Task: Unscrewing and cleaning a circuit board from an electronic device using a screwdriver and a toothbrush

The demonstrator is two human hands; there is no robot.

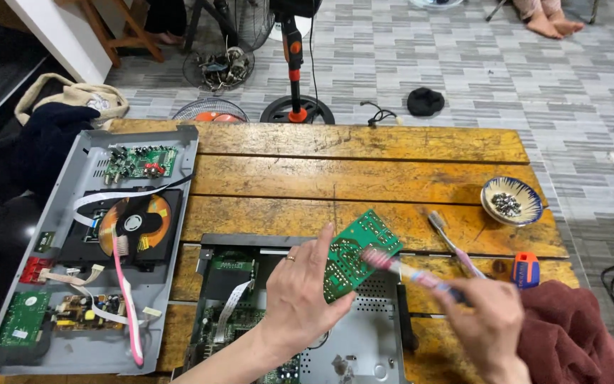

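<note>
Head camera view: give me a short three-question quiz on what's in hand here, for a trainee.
1. True or false: the left hand holds the green rectangular circuit board above the open grey metal chassis.
2. What does the right hand hold against that board? A) a screwdriver B) a pink-bristled toothbrush C) a cloth
3. Where does the other long pink toothbrush lie?

Key
1. True.
2. B; its blurred bristle head meets the board's face.
3. In the second opened grey player tray on the left of the worn wooden plank table, its head at the disc drive.
</note>
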